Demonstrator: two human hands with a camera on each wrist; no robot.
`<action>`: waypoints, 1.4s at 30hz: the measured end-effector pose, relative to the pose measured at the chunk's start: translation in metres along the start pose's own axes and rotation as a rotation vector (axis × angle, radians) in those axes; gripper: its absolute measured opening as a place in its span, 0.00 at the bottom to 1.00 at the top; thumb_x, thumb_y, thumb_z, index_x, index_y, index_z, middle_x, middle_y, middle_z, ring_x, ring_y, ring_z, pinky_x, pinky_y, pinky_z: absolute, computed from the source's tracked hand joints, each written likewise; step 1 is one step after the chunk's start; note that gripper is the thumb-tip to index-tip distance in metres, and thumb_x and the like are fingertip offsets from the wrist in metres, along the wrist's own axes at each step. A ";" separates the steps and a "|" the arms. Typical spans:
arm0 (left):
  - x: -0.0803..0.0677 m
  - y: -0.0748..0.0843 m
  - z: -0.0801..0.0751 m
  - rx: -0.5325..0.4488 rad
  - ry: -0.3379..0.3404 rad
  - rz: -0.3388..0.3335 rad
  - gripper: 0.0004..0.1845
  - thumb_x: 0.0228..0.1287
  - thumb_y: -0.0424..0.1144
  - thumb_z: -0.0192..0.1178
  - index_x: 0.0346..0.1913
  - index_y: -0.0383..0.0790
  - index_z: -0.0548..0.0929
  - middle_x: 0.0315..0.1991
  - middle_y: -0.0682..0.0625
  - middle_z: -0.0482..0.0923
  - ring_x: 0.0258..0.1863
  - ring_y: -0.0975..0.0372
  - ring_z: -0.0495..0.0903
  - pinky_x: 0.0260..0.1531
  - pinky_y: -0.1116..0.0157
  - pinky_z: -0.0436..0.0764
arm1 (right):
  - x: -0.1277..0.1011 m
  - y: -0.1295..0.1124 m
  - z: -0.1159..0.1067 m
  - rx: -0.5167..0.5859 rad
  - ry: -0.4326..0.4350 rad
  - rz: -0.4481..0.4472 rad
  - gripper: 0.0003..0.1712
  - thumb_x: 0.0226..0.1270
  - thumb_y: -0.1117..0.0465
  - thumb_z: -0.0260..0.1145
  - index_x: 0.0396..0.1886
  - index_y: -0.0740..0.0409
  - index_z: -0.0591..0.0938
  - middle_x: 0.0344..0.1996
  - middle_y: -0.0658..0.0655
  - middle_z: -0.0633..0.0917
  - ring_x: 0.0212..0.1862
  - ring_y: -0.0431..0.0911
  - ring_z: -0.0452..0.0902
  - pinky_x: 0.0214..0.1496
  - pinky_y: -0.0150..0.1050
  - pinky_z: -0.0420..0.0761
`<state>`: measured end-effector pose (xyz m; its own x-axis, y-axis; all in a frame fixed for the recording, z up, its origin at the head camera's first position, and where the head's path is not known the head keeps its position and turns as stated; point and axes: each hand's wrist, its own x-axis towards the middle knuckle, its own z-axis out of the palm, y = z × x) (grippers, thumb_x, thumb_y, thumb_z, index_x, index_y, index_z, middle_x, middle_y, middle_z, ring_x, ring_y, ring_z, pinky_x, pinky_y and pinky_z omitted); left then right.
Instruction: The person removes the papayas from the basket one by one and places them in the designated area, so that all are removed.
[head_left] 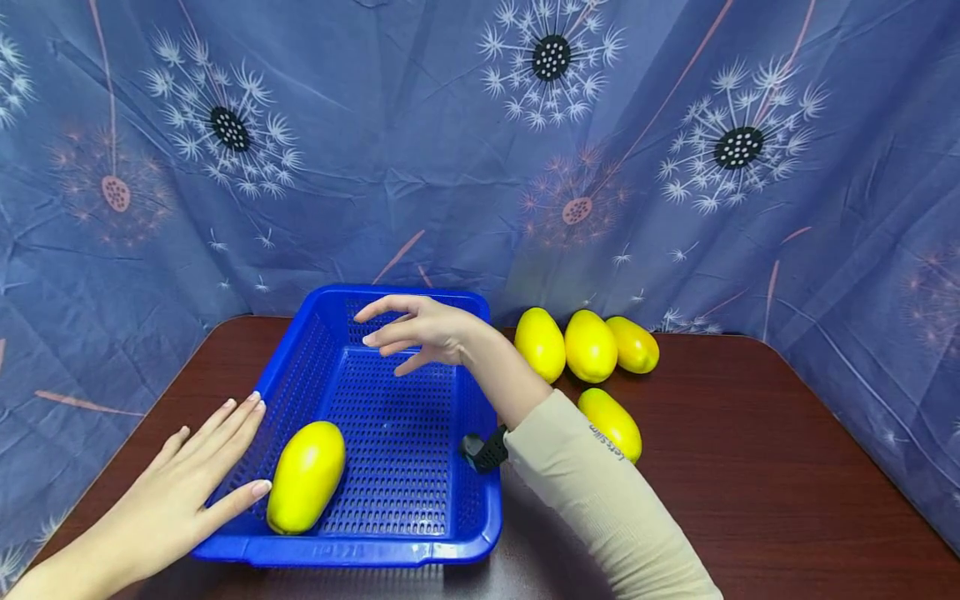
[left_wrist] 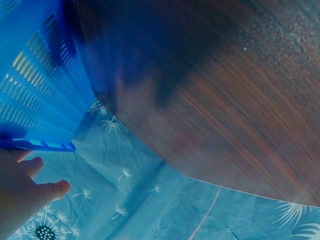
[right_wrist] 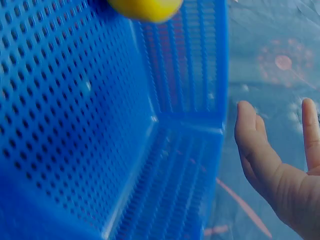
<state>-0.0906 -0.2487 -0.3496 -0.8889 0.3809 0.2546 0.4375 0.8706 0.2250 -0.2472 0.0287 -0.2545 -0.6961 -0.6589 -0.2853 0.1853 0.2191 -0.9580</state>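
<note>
The left hand [head_left: 187,475] lies flat and wide against the basket [head_left: 390,546] wall at 9 o'clock. The right hand [head_left: 420,329] hovers wide and empty over it; one mango [head_left: 306,475] lies inside at 7 o'clock.

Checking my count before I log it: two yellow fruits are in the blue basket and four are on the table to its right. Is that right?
Not quite. The head view shows only one yellow fruit inside the blue basket. The other four yellow fruits do lie on the table to its right.
</note>
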 end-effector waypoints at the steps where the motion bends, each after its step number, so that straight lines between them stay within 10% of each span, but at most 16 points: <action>1: 0.000 0.000 0.000 -0.004 -0.002 -0.003 0.42 0.64 0.51 0.56 0.74 0.46 0.47 0.74 0.49 0.43 0.72 0.62 0.32 0.64 0.48 0.25 | 0.003 0.001 0.005 0.000 0.000 0.009 0.23 0.60 0.67 0.65 0.57 0.53 0.77 0.54 0.55 0.76 0.53 0.52 0.73 0.48 0.53 0.77; 15: 0.000 -0.001 0.001 0.004 0.000 0.005 0.41 0.64 0.52 0.56 0.74 0.45 0.48 0.74 0.49 0.44 0.72 0.62 0.32 0.64 0.45 0.27 | 0.035 0.040 0.057 -0.143 -0.023 0.216 0.17 0.55 0.64 0.70 0.47 0.49 0.84 0.41 0.51 0.84 0.55 0.59 0.72 0.41 0.54 0.78; 25: -0.001 0.001 0.001 -0.002 0.005 0.009 0.41 0.64 0.51 0.56 0.74 0.46 0.47 0.74 0.50 0.43 0.72 0.62 0.32 0.64 0.46 0.27 | 0.038 0.052 0.063 -0.173 -0.090 0.287 0.15 0.55 0.65 0.70 0.44 0.51 0.85 0.59 0.53 0.73 0.54 0.60 0.72 0.40 0.56 0.78; 42: -0.002 0.000 0.002 0.008 -0.006 -0.001 0.42 0.64 0.52 0.55 0.74 0.47 0.47 0.74 0.51 0.42 0.72 0.61 0.32 0.64 0.45 0.26 | 0.047 0.067 0.086 -0.186 -0.226 0.262 0.23 0.54 0.74 0.67 0.49 0.51 0.82 0.41 0.50 0.77 0.37 0.48 0.75 0.31 0.48 0.79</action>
<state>-0.0893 -0.2487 -0.3521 -0.8902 0.3820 0.2482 0.4356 0.8734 0.2179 -0.2078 -0.0489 -0.3344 -0.4677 -0.7007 -0.5388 0.1933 0.5138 -0.8359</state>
